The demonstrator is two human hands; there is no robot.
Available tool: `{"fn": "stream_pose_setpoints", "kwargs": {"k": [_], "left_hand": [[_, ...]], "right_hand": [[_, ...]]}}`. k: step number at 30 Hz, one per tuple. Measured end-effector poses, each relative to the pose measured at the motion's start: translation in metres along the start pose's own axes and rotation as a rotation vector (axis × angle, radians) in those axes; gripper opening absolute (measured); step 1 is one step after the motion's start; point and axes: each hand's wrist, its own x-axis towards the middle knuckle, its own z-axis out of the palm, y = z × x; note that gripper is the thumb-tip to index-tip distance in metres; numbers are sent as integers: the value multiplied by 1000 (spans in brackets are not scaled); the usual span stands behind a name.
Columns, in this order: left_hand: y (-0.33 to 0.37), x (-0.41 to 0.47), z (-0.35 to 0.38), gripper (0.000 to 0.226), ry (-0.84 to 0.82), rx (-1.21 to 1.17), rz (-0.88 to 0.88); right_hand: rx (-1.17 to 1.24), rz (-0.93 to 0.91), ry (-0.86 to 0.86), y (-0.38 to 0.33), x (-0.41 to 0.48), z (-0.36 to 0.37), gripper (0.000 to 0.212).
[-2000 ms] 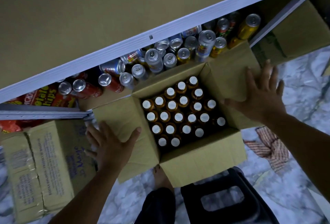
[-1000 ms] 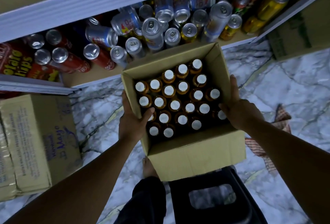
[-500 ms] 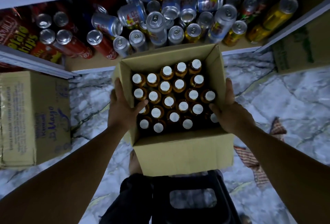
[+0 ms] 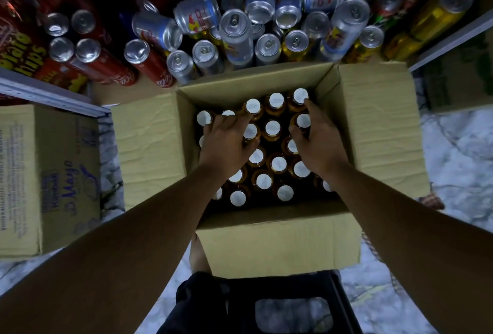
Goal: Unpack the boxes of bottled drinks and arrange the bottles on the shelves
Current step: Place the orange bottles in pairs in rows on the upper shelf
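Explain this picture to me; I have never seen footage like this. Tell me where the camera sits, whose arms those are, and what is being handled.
There is no machine here. A camera worn on a person's head looks down at their own bare arms. The left hand and right hand reach into an open cardboard box packed with white-capped bottles. Fingers curl over the bottle tops, but I cannot tell whether any bottle is gripped. Beyond the box, a low shelf holds drink cans. A closed carton stands to the left, and a black stool is nearest the person.
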Motion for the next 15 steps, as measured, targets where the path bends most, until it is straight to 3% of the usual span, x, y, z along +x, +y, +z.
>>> {"fn": "stream_pose_setpoints", "kwargs": {"k": [6,11,15], "left_hand": [[-18,19,24,52,-12,137,15],[-25,19,42,40,61,120,15],[-25,14,40,34,93,24,8]], "right_hand": [[105,145,-40,16,22,15,71],[68,183,51,26,27,18,30],[82,144,37,24,24,15,23]]}}
